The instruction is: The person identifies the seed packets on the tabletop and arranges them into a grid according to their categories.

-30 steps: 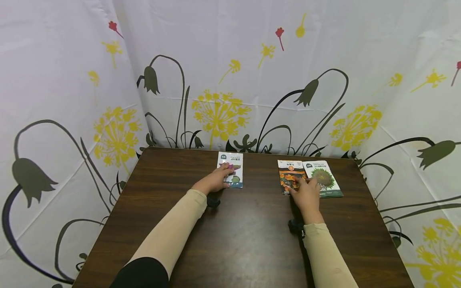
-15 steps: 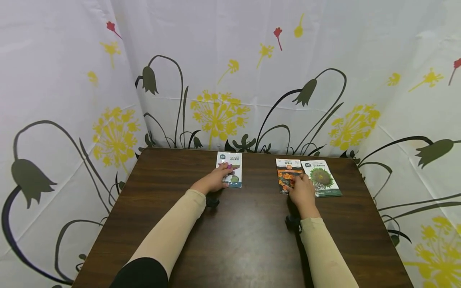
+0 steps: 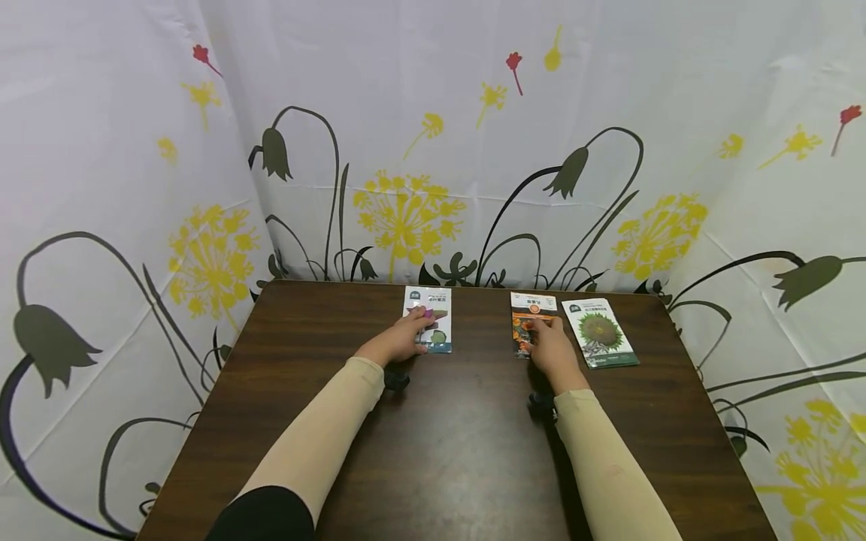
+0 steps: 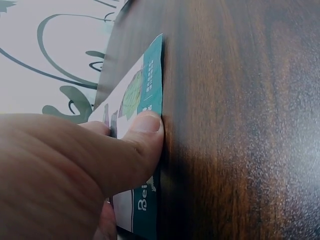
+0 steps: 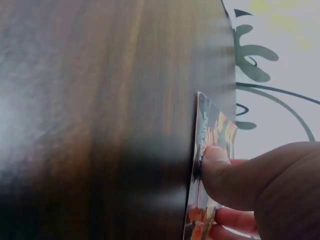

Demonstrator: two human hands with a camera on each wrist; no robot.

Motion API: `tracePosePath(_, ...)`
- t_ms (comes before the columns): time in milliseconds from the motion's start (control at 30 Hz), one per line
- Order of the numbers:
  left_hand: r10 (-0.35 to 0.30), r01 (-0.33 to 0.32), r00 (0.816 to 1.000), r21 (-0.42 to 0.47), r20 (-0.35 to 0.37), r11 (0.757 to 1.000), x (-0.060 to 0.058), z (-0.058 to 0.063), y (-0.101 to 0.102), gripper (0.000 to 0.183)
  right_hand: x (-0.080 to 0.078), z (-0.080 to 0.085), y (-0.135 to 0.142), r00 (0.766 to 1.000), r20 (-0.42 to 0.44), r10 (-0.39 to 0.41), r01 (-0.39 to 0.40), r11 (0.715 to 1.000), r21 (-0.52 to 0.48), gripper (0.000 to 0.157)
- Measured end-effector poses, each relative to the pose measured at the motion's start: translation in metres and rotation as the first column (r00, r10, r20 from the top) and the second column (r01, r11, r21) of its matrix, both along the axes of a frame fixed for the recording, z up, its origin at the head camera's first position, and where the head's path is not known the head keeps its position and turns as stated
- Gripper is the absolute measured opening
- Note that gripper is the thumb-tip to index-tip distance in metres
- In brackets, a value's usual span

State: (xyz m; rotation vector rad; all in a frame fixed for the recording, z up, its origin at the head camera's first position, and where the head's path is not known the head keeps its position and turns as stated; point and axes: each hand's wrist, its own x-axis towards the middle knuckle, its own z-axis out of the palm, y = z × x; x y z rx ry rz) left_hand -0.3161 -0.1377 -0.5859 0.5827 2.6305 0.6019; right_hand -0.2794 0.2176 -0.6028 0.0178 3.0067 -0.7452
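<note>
A white seed packet (image 3: 443, 319) with a purple and green picture and a teal bottom band lies near the table's back edge. My left hand (image 3: 401, 337) rests on it, thumb (image 4: 146, 125) on the teal band, fingers partly hidden behind the thumb in the left wrist view. To its right is an orange and black flower seed packet (image 3: 534, 303) with a white top. My right hand (image 3: 556, 353) presses on its face, the thumb (image 5: 216, 160) close to the packet's edge, fingers beyond it. Another white seed packet (image 3: 598, 330), with a spiky green bloom, lies beside the right hand, untouched.
The dark wooden table (image 3: 453, 451) ends just behind the packets. A white cloth (image 3: 433, 113) printed with flowers hangs around its back and sides. Small black wrist cameras sit at both wrists.
My right hand has shifted left off the spiky-bloom packet and slid the orange packet slightly left, opening a narrow gap between the two. The left hand stays on its packet.
</note>
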Motion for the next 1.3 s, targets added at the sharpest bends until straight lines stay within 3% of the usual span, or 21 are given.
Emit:
tracePosePath(400,-0.006,0.006,1.0,0.009,-0.01,1.0,0.001,0.001,0.0,0.073,-0.007,-0.001,-0.017,0.999,-0.019,0.039,-0.039,0.999,0.017,0.053)
tracePosePath(967,-0.001,0.001,1.0,0.012,-0.022,1.0,0.0,-0.001,-0.002,0.072,-0.012,0.003,-0.049,0.994,0.015,0.11,-0.11,0.993,0.033,0.053)
tracePosePath(1300,-0.007,0.006,1.0,-0.011,-0.015,1.0,-0.002,0.003,0.0,0.072,-0.018,0.003,-0.061,0.989,-0.01,0.146,-0.145,0.988,0.043,0.051)
